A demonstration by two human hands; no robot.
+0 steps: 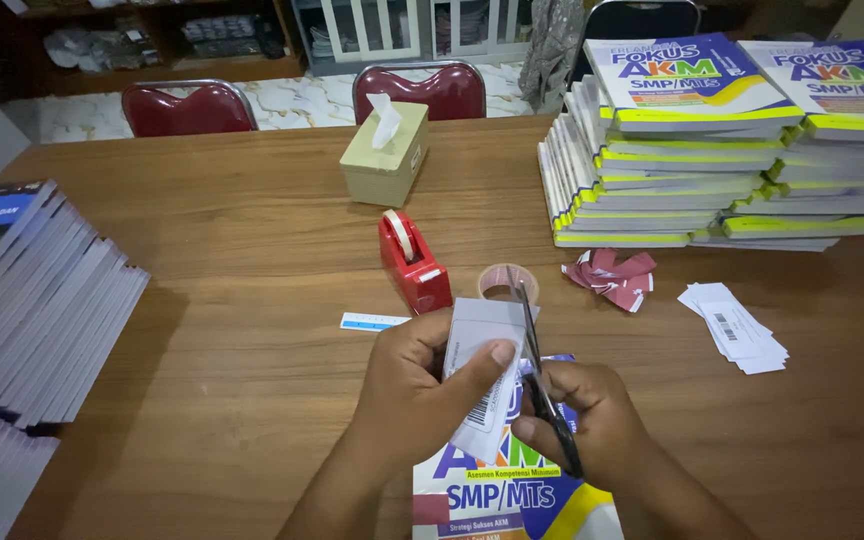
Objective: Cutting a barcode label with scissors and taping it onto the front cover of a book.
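Landmark: the red tape dispenser, standing near the middle of the tabletop.
Far left of the dispenser: fanned stacks of books are laid along the tabletop's left edge.
Behind the dispenser: a beige tissue box is noted, with two red chairs beyond the far edge.
Just left of and in front of the dispenser: a small blue-and-white strip lies flat.
Left hand: found in front of the dispenser; its fingers are closed on a sheet of white labels, thumb pressed on the face.
Sheet of white labels: held above a book with a blue, white and yellow cover, in front of the dispenser. It is judged light, thin and floppy, easily creased or torn; a hold near the cut line is judged best, so that the paper stays taut.
Right hand: in front and to the right of the dispenser; its fingers are gripped through the handles of the scissors, whose blades lie along the sheet's right edge.
Right of the dispenser: a clear tape roll is just beside it, then crumpled red-and-white scraps, then a pile of cut white labels.
Far right, behind: two tall stacks of blue, white and yellow books are recorded.
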